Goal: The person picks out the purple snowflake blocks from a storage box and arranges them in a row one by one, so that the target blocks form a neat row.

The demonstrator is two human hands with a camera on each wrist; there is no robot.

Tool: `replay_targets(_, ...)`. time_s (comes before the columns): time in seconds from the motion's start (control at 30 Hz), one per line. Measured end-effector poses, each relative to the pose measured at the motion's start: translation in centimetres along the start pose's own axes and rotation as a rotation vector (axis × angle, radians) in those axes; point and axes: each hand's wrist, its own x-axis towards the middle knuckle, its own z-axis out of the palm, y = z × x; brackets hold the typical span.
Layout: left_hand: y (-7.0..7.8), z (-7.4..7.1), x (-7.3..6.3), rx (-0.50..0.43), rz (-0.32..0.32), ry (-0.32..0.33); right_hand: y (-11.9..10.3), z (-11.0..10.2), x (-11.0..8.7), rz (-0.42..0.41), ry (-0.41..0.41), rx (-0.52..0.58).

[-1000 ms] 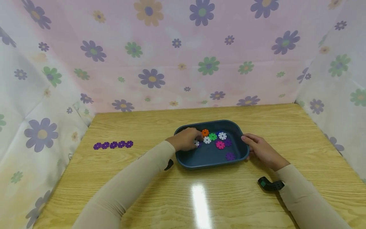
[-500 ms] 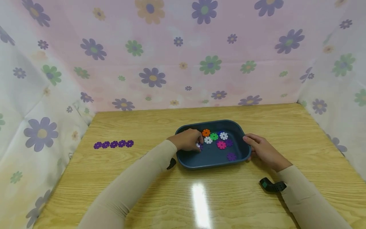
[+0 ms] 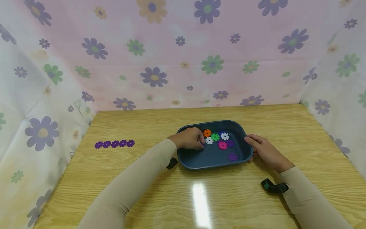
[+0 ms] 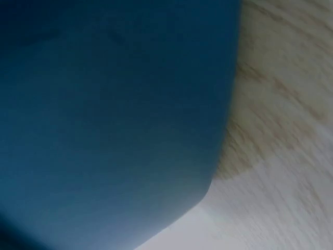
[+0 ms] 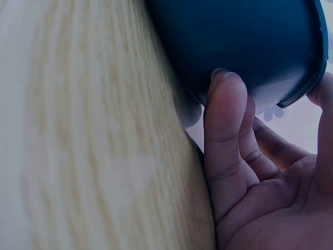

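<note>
A dark blue plastic basin (image 3: 206,160) holds several notched snowflake discs. My left hand (image 3: 188,138) reaches into its left side, with fingers curled down and pinching a purple snowflake disc (image 3: 202,145), mostly covered by the fingers. A white disc lies partly hidden under that hand. My right hand (image 3: 266,153) grips the basin's right end, thumb at the rim and fingers against the outer wall. In the right wrist view, those fingers (image 5: 225,120) touch the basin (image 5: 244,47) from outside. Only the basin's wall (image 4: 114,130) and tabletop show in the left wrist view.
Several purple discs (image 3: 115,144) stand in a row on the wooden table (image 3: 143,184), left of the basin. Inside it are orange (image 3: 207,133), green (image 3: 215,137), white (image 3: 225,136), pink (image 3: 222,145) and purple (image 3: 233,157) discs. Flowered cloth (image 3: 171,73) walls the table's back and sides.
The left fingers have closed together around the purple disc, which showed more openly beside a white one earlier. The right hand keeps its hold on the basin. The head view has shifted slightly.
</note>
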Motion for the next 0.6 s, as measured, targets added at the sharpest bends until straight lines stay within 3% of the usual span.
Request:
replay_targets(0.4,0.45,-0.4,-0.38,-0.043,-0.013,0.047,-0.24,0.03,0.19,-0.003,0.007,-0.023)
replay_targets(0.6,0.65,-0.53,-0.64,-0.133,0.011,0.089,-0.29,0.04,-0.13,0.017,0.014,-0.036)
